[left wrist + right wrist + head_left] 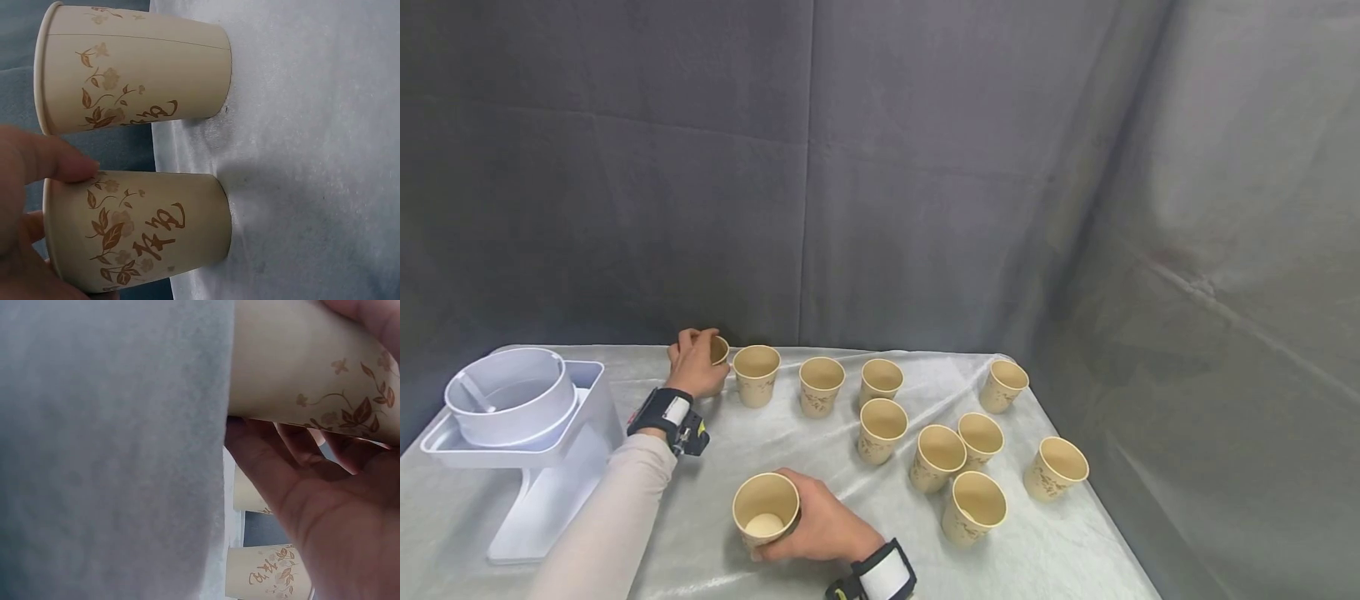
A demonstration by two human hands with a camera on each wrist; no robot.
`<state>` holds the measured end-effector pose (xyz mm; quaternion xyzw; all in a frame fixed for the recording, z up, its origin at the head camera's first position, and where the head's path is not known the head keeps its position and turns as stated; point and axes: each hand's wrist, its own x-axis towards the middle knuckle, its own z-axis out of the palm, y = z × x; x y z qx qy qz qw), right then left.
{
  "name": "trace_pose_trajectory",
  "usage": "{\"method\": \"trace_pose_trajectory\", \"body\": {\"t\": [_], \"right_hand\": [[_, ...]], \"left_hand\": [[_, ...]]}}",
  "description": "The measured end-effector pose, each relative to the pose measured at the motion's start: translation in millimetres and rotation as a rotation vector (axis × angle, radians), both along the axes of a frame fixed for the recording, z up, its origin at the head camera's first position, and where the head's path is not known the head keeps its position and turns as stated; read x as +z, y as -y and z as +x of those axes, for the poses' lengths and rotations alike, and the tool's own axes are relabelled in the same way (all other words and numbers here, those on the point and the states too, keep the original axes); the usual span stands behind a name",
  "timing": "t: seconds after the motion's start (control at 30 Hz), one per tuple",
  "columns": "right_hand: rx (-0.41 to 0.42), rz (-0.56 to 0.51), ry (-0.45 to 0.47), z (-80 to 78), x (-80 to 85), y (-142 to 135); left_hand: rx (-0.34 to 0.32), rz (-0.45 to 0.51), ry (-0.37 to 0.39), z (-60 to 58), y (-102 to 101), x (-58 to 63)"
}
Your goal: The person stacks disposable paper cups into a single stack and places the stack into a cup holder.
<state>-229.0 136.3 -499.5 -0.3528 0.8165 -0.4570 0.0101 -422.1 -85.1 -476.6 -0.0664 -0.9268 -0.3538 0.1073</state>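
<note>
My left hand point(695, 367) grips a beige paper cup point(720, 349) near the table's back edge. In the left wrist view that cup point(144, 231) shows brown leaf and flower print, its base at the tabletop, with the thumb against it below the rim. Just beside it stands a second printed paper cup point(137, 65). Nearer the front, my right hand point(831, 521) holds another paper cup point(765, 500) from its right side, mouth up and the inside visible. The right wrist view has fingers point(269, 462) curled around this cup point(287, 362), low on its wall.
On the left stands a white plastic stand point(561, 500) with a round white bowl point(512, 417) on top. Several more upright paper cups point(821, 387) are spread over the middle and right of the cloth-covered table point(715, 575). Grey curtains point(880, 208) hang behind and at right.
</note>
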Motion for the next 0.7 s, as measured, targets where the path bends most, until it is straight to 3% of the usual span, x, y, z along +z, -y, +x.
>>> {"method": "trace_pose_trajectory", "body": {"t": [0.1,0.23,0.33,0.47,0.7], "right_hand": [[0.004,0.006,0.01,-6.4,-14.2,1],[0.017,0.005,0.021,-12.1,-26.5,3],[0.024,-0.004,0.036,-12.8,-28.5,3],[0.029,-0.005,0.035,-11.3,-24.0,3],[0.031,-0.044,0.043,0.8,3.6,2]], "left_hand": [[0.029,0.031,-0.012,-1.0,7,-4.0],[0.061,0.083,-0.103,2.1,16,-5.5],[0.073,0.111,-0.179,10.0,16,0.7],[0.077,0.135,-0.246,25.6,10,17.5],[0.059,0.169,-0.398,52.1,-5,45.9]]}}
